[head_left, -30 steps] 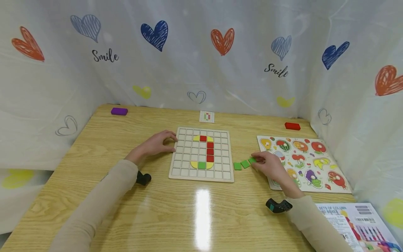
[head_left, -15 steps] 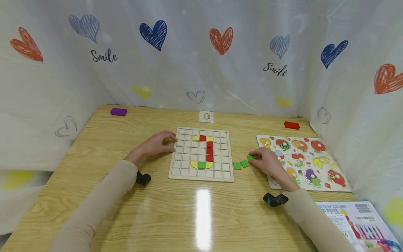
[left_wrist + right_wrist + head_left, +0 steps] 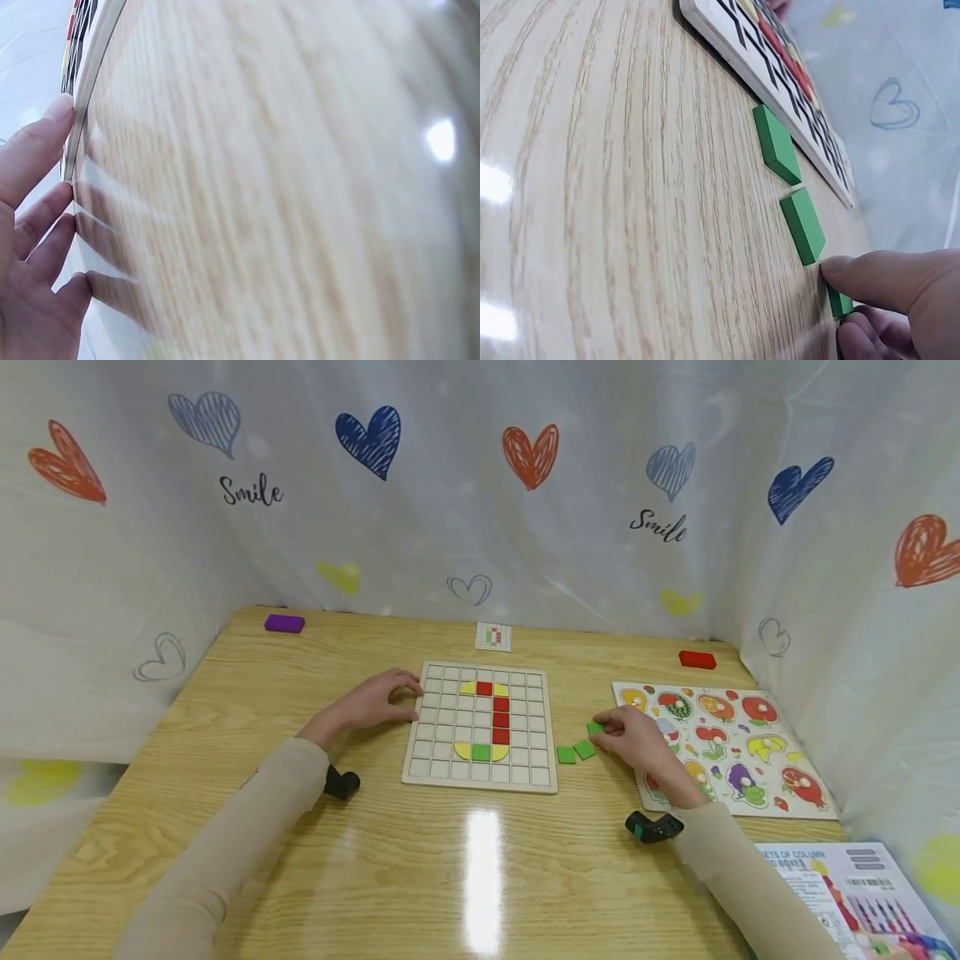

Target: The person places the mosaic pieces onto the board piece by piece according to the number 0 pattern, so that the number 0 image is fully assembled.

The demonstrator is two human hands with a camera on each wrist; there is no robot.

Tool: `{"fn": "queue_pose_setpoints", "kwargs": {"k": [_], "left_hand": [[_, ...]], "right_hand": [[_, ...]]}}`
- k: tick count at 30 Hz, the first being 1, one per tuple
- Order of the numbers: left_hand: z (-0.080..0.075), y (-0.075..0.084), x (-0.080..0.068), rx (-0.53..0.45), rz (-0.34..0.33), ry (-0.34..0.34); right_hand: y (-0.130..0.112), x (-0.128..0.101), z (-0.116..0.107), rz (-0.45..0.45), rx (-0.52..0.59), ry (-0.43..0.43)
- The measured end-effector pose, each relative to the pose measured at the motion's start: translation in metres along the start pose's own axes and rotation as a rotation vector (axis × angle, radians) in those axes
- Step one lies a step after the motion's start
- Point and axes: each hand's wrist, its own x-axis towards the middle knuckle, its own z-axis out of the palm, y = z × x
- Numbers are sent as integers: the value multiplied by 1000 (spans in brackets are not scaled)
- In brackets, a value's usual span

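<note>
A white grid board (image 3: 442, 768) lies mid-table, with red, yellow and green pieces set in several squares. My left hand (image 3: 378, 700) rests at its left edge, thumb and fingertips against the side; in the left wrist view the fingers (image 3: 46, 229) are spread along that edge. To the right of the board, my right hand (image 3: 636, 743) pinches a green square tile (image 3: 838, 300) between thumb and fingers, low at the tabletop. Two more green tiles lie between it and the board: one close to the board (image 3: 566, 755), one beside it (image 3: 584, 749).
A fruit puzzle board (image 3: 720, 793) lies under and beyond my right wrist. Behind the grid board is a small pattern card (image 3: 493, 637). A purple block (image 3: 284, 623) is at back left, a red block (image 3: 697, 660) at back right. A printed box (image 3: 862, 893) sits at front right.
My right hand has shifted slightly left and away from me, and the green tile in its fingers has moved the same way. The left hand has stayed at the board's edge.
</note>
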Motion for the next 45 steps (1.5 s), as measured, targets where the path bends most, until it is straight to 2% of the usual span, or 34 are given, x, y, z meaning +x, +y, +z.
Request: {"fn": "queue_pose_setpoints", "kwargs": {"k": [9,19,26,31,34,39,45], "left_hand": [[0,2,-1,3,-13,-1],[0,2,0,-4,-4,-1],[-1,1,0,-5,-6,0],[0,0,0,2,-3,1],[1,0,0,4,-4,-2],[1,-1,0,6,-2,5],[0,-2,1,5,5,7]], "right_hand": [[1,-1,4,-43,-22,37],[-2,5,6,-27,-48,98],[-22,16,8,-29,46,139],[-49,28,19,-19,112,90],[-65,39,30,-61,125,39],[-90,56,47,-143,103,-48],[-111,76,66,-182,55,-110]]}}
